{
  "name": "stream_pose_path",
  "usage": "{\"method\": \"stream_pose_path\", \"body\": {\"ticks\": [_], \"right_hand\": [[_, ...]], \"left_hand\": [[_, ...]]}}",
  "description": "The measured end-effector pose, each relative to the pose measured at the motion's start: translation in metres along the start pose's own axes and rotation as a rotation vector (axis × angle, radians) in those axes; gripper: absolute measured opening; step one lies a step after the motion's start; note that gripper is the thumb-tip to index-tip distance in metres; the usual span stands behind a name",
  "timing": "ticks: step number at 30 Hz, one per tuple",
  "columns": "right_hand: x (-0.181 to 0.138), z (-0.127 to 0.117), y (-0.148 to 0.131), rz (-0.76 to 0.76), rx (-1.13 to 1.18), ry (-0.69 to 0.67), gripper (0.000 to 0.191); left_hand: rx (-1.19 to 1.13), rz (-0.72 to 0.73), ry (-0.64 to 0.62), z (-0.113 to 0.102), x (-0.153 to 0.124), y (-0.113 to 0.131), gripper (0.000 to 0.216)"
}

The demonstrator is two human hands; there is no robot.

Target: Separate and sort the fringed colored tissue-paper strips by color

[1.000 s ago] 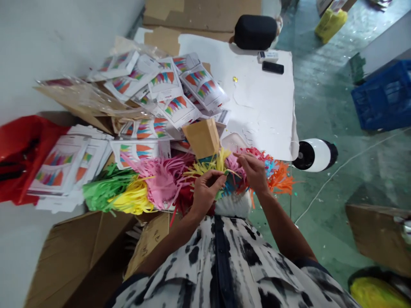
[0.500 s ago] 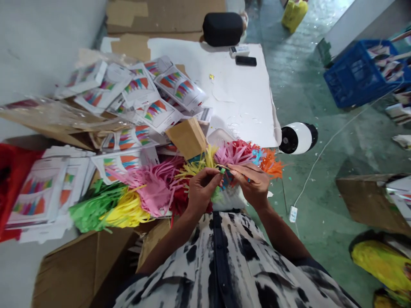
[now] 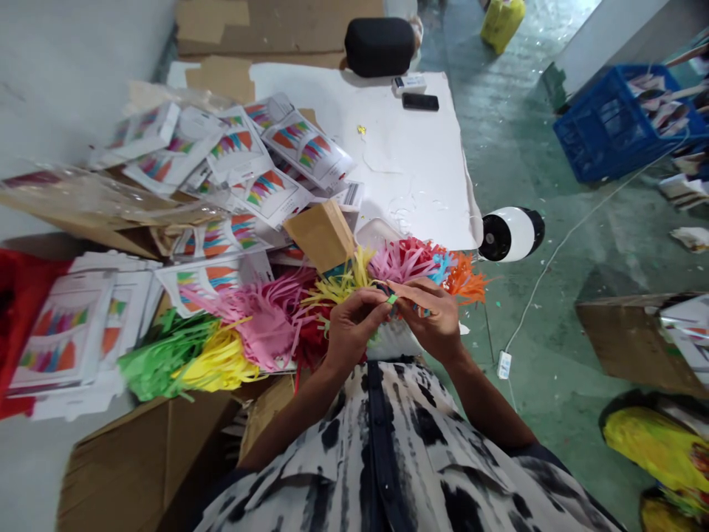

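Observation:
My left hand point(image 3: 353, 325) is closed, thumb and forefinger pinching a small green paper strip point(image 3: 392, 299). From the other side my right hand point(image 3: 435, 319) pinches at the same strip, so the fingertips of both hands nearly meet; fine detail between them is hidden. Just beyond the hands lie fringed paper tassels: a yellow tassel point(image 3: 354, 272), a pink and red bunch point(image 3: 407, 258) and an orange tassel point(image 3: 464, 277). Left of my left hand spread a pink tassel point(image 3: 266, 325), a yellow fringed bunch point(image 3: 221, 360) and a green tassel point(image 3: 166, 358).
Printed packets point(image 3: 260, 185) are heaped on the left of the white table point(image 3: 410, 170). A brown box point(image 3: 321, 235), black case point(image 3: 379, 46) and phone point(image 3: 420, 102) rest there too. On the floor at right are a blue crate point(image 3: 609, 133) and a cardboard box point(image 3: 625, 340).
My right fingers have closed in on the green strip, and the thin yellowish piece seen at their tips no longer shows. Both hands have come closer together.

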State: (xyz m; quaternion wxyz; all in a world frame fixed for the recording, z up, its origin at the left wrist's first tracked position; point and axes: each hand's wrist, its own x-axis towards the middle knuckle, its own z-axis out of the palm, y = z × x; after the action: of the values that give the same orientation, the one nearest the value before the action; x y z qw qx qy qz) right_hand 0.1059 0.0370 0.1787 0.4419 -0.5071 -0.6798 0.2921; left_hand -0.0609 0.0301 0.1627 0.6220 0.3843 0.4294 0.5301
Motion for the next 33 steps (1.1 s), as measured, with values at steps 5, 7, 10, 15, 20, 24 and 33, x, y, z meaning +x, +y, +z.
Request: {"method": "stream_pose_path", "body": {"ticks": [5,7,10,15,20,24,33], "right_hand": [[0.009,0.008,0.023,0.123,-0.051,-0.014,0.023],[0.024,0.015,0.047,0.155,-0.103,0.033,0.022],[0.058,0.032,0.091,0.215,-0.193,0.084,0.027],[0.112,0.074,0.148,0.406,-0.067,-0.061,0.034],[0.148,0.111,0.175,0.464,-0.07,-0.155,0.035],[0.164,0.113,0.194,0.525,-0.271,-0.131,0.037],[0.15,0.119,0.208,0.499,-0.626,-0.294,0.026]], "left_hand": [[-0.026,0.019,0.017,-0.006,0.0,-0.009,0.017],[-0.04,0.014,0.029,-0.008,0.0,-0.012,0.016],[-0.047,-0.015,0.06,-0.014,-0.002,-0.016,0.017],[-0.025,-0.06,0.119,-0.024,-0.005,-0.024,0.017],[-0.053,-0.108,0.205,-0.033,-0.004,-0.031,0.022],[-0.064,-0.132,0.266,-0.039,0.0,-0.032,0.023],[-0.059,-0.153,0.338,-0.044,0.011,-0.034,0.026]]}}
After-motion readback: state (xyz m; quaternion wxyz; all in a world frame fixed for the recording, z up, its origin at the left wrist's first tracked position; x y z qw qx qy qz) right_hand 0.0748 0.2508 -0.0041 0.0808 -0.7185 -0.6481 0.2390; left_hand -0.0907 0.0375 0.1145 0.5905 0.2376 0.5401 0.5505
